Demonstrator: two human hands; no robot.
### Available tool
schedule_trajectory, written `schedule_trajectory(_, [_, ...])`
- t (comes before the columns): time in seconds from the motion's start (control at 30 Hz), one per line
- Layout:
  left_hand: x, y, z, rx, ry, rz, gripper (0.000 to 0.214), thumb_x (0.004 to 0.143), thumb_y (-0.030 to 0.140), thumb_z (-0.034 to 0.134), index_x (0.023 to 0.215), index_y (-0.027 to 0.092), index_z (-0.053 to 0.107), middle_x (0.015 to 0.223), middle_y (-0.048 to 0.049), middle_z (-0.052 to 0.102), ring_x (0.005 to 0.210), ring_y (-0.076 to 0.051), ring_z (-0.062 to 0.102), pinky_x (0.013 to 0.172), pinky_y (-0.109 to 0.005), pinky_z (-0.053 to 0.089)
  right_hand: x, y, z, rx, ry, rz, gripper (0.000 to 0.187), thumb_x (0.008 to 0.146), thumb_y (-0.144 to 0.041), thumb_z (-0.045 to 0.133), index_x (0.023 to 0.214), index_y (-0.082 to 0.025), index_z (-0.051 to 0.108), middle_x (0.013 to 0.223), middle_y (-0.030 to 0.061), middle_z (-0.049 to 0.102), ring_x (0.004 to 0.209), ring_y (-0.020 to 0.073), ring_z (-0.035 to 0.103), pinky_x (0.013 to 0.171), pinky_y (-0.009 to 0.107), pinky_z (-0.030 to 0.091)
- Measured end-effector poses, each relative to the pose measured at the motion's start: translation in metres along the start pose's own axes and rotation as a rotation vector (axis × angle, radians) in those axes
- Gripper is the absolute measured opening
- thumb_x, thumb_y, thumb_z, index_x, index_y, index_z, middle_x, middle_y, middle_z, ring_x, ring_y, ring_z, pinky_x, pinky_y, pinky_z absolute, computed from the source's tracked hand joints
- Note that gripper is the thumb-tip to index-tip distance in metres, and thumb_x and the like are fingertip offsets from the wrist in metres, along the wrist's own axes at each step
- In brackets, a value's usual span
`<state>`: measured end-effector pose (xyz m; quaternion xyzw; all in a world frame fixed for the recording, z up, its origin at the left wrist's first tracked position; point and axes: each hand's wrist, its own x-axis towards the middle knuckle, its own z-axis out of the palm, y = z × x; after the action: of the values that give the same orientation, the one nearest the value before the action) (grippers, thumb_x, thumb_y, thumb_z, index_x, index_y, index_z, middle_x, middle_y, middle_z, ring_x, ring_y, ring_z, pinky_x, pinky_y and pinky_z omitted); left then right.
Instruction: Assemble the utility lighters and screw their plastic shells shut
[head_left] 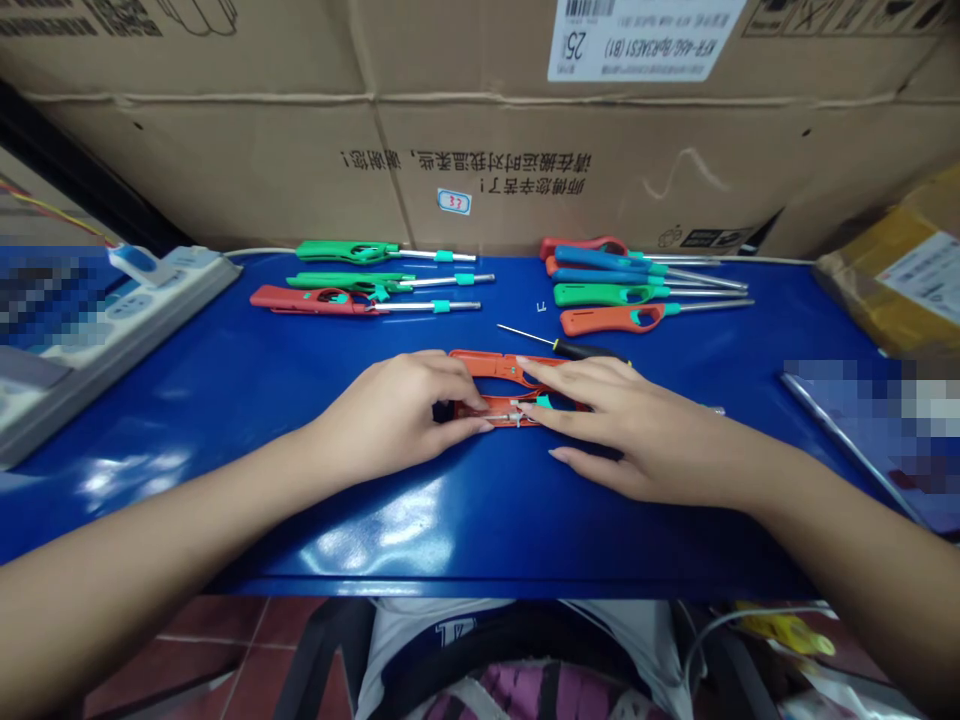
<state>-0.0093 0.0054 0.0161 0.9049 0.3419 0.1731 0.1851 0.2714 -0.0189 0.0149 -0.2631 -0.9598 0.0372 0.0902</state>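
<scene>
An orange lighter casing lies split in two at the middle of the table. The nearer half (499, 408) holds small metal and white parts and a teal trigger piece. Just behind it rests the other half (484, 365), mostly bare inside. With thumb and fingers, my left hand (405, 405) grips the left end of the nearer half. My right hand (637, 430) is open, its fingers spread; the index fingertip is at the farther half and another finger at the nearer half's inner parts. The right end of the casing is hidden under it. A black-handled screwdriver (577, 348) lies behind that hand.
Several long-nosed lighters lie in groups at the back left (345, 252) and back right (607, 318). Small screws (541, 307) sit near the screwdriver. A power strip (142, 310) stands left, a cardboard box (262, 170) behind, and a tablet-like flat object (855, 440) right.
</scene>
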Motion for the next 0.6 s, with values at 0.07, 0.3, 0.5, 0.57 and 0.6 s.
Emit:
schedule_trajectory(0.07, [0.0005, -0.0002, -0.0006, -0.006, -0.009, -0.005, 0.009, 0.09, 0.029, 0.073, 0.094, 0.022, 0.078, 0.09, -0.0019, 0.075, 0.086, -0.019, 0.069, 0.078, -0.031, 0.054, -0.0002, -0.0003, 0.0016, -0.009, -0.041, 0.005, 0.042, 0.102, -0.032, 0.051, 0.142, -0.02, 0.057, 0.161, 0.0184, 0.04, 0.147, 0.0299, 0.04, 0.116, 0.055, 0.039])
schedule_trajectory(0.3, [0.0006, -0.0008, 0.0007, -0.047, -0.005, -0.026, 0.009, 0.089, 0.027, 0.074, 0.094, 0.022, 0.079, 0.089, -0.0004, 0.075, 0.08, -0.015, 0.068, 0.071, -0.027, 0.052, 0.0002, -0.0026, 0.003, -0.031, -0.044, 0.009, 0.043, 0.101, -0.032, 0.052, 0.141, -0.018, 0.057, 0.163, 0.0189, 0.036, 0.146, 0.0314, 0.042, 0.116, 0.056, 0.038])
schedule_trajectory(0.5, [-0.0019, 0.0007, 0.0022, 0.062, 0.018, 0.046, 0.014, 0.093, 0.031, 0.069, 0.099, 0.024, 0.079, 0.089, -0.0014, 0.074, 0.088, -0.018, 0.068, 0.076, -0.031, 0.053, 0.0004, -0.0003, 0.003, -0.001, -0.028, -0.002, 0.044, 0.102, -0.032, 0.052, 0.144, -0.019, 0.055, 0.163, 0.0183, 0.037, 0.147, 0.0304, 0.041, 0.116, 0.055, 0.038])
schedule_trajectory(0.57, [-0.003, 0.001, 0.0029, 0.102, 0.018, 0.064, 0.015, 0.095, 0.031, 0.067, 0.1, 0.024, 0.079, 0.09, -0.0018, 0.074, 0.09, -0.019, 0.067, 0.077, -0.031, 0.053, 0.0007, 0.0002, 0.0037, 0.001, -0.069, -0.02, 0.046, 0.101, -0.031, 0.052, 0.146, -0.019, 0.053, 0.165, 0.0169, 0.033, 0.147, 0.0296, 0.041, 0.118, 0.055, 0.036])
schedule_trajectory(0.6, [-0.0034, 0.0013, 0.003, 0.12, 0.016, 0.069, 0.015, 0.095, 0.031, 0.067, 0.101, 0.024, 0.079, 0.091, -0.002, 0.073, 0.09, -0.02, 0.067, 0.077, -0.032, 0.054, 0.0008, 0.0002, 0.0041, 0.004, -0.081, -0.023, 0.047, 0.101, -0.031, 0.052, 0.147, -0.019, 0.052, 0.165, 0.0164, 0.032, 0.147, 0.0294, 0.041, 0.119, 0.055, 0.035])
